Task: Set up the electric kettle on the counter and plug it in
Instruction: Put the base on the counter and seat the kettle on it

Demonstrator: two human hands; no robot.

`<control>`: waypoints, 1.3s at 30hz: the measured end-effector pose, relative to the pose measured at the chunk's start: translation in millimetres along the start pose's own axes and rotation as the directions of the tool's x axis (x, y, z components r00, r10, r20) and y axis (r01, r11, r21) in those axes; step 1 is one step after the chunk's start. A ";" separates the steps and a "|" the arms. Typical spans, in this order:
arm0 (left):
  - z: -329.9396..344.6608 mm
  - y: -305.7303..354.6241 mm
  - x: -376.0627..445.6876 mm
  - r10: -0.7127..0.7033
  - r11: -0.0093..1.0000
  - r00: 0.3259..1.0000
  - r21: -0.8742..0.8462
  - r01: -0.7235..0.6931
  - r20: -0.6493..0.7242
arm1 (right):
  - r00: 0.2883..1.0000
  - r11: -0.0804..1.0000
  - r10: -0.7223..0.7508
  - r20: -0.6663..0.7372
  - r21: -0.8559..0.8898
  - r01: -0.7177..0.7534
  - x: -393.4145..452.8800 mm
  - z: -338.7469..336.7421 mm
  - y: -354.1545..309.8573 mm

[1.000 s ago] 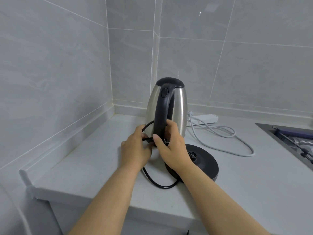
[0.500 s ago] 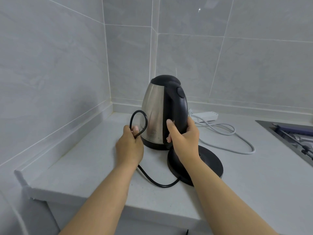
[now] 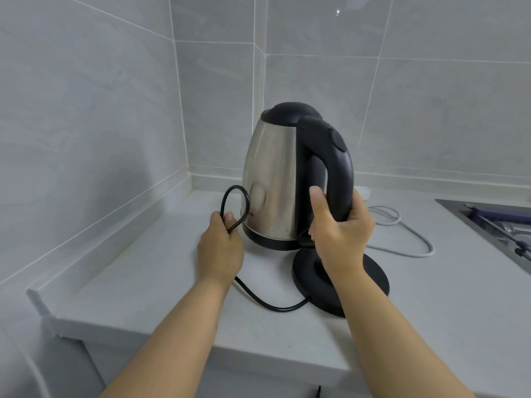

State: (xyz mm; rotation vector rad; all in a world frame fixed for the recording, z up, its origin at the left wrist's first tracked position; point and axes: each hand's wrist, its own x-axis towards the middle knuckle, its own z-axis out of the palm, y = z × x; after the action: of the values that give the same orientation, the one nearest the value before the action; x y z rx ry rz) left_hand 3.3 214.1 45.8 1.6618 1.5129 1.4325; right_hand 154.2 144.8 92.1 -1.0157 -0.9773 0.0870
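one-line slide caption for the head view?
Right hand grips kettle handle beside its base; left hand holds looped black cord.

Kettle (image 3: 273, 179) brushed steel, black plastic handle (image 3: 336, 168); counter (image 3: 143, 282) matt; wall tiles (image 3: 86, 96) glossy

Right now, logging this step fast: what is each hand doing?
Left hand: grips the looped black cord.
Right hand: grips the kettle handle.

Soft even light, sharp focus, bowed edges
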 end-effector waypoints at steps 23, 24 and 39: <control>1.2 -3.2 1.5 -0.021 0.999 0.999 0.025 0.021 0.031 | 0.974 0.988 -0.129 -0.186 0.066 0.143 -38.3 -76.1 -43.4; 1.0 -2.6 1.4 -0.027 0.999 0.999 0.024 0.026 0.035 | 0.972 0.986 -0.144 -0.186 0.056 0.156 -37.6 -78.6 -47.3; 0.4 -2.1 -0.9 -0.032 0.999 0.999 0.028 0.031 0.022 | 0.977 0.990 -0.103 -0.186 -0.116 0.083 -56.0 -119.3 -77.0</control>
State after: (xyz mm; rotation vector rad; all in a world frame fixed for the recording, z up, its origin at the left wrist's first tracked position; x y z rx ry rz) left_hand 3.0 213.9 43.5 1.6575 1.5460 1.3783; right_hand 179.4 -5.7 94.1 -1.0542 -0.8588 -0.1405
